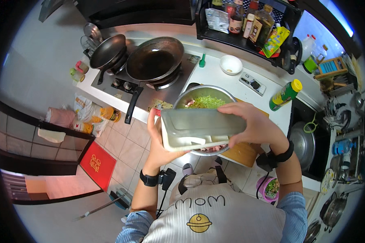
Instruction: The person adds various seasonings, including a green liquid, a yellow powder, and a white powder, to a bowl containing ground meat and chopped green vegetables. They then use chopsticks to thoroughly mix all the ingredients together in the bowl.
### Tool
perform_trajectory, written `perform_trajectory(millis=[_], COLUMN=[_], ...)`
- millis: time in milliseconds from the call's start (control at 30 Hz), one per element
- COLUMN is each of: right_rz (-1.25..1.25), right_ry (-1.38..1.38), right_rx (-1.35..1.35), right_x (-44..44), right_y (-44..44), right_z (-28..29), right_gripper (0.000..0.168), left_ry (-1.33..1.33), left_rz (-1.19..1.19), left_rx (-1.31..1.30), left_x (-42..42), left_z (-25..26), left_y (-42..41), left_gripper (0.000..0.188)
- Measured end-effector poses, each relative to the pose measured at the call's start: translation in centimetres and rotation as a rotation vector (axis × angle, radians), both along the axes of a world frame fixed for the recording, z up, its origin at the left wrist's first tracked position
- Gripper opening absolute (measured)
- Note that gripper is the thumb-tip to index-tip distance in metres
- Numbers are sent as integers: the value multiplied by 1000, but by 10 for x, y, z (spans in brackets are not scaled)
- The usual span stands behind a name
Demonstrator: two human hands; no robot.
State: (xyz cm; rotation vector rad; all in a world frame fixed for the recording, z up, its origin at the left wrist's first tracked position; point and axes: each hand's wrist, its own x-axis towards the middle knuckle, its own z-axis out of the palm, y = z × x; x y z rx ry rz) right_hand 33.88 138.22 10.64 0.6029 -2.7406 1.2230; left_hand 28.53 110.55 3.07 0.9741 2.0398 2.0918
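Note:
A white plastic box [176,145] with inner dividers is held up in front of me by my left hand [158,145], which grips its left end. My right hand [255,121] grasps the right end of the translucent grey lid [203,123]. The lid covers the far part of the box, and the near compartments show below it. Whether the lid is still joined to the box cannot be seen. Behind and under the box stands a steel mixing bowl [182,98], partly hidden. It contains chopped green vegetable [210,101] and pieces of raw meat [214,148].
Two pans, a large wok [158,60] and a smaller one [109,51], sit on the gas stove. A wooden cutting board [240,155] lies under the bowl. Nearby are a white bowl [231,64], a power strip [252,83] and a green bottle [284,95], left of the sink [295,114].

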Motion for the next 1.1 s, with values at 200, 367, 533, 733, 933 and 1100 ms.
perform_trajectory(millis=[200,367,533,733,933,1100], right_rz=[-623,-152,1,5,108,135], right_ry=[825,470,324,444,420,790], right_rx=[423,58,33,172,160,427], right_x=[3,35,22,23,25,25], right_y=[-16,-83,-128,-140,-130,-131], right_z=[23,22,-7,21,16,20], right_gripper=[27,22,26,23,19,16], left_ry=[356,395,677,380,-357,66], left_rz=[27,260,378,384,296,325], left_rx=[77,-54,-163,-36,159,-75], left_x=[26,30,27,33,33,40], left_z=[-29,-34,-13,-46,-97,-87], left_y=[-14,-39,-49,-61,-70,-70], left_gripper=[120,120,116,117,117,117])
